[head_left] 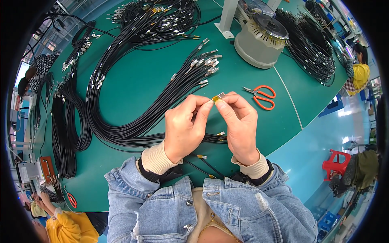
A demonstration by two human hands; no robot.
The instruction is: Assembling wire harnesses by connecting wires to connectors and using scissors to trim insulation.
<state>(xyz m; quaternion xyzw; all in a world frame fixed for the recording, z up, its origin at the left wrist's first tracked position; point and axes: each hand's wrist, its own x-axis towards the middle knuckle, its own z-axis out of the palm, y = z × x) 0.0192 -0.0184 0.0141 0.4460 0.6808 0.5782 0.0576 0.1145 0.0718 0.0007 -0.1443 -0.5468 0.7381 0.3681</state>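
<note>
Above the middle of the green table, my left hand and my right hand meet fingertip to fingertip. Between them they pinch a small metal cable connector with yellow tape at its base. Both thumbs press on the taped part. The cable behind the connector is mostly hidden by my fingers. Under my wrists lie more black cables, one ending in a yellow-taped connector. Just beyond my left hand, a thick bundle of black cables ends in silver connectors.
Orange-handled scissors lie right of my hands. A grey round-bodied machine stands behind them. More cable bundles lie at the far right and left. Co-workers sit at the right and lower left. A red stool stands on the floor.
</note>
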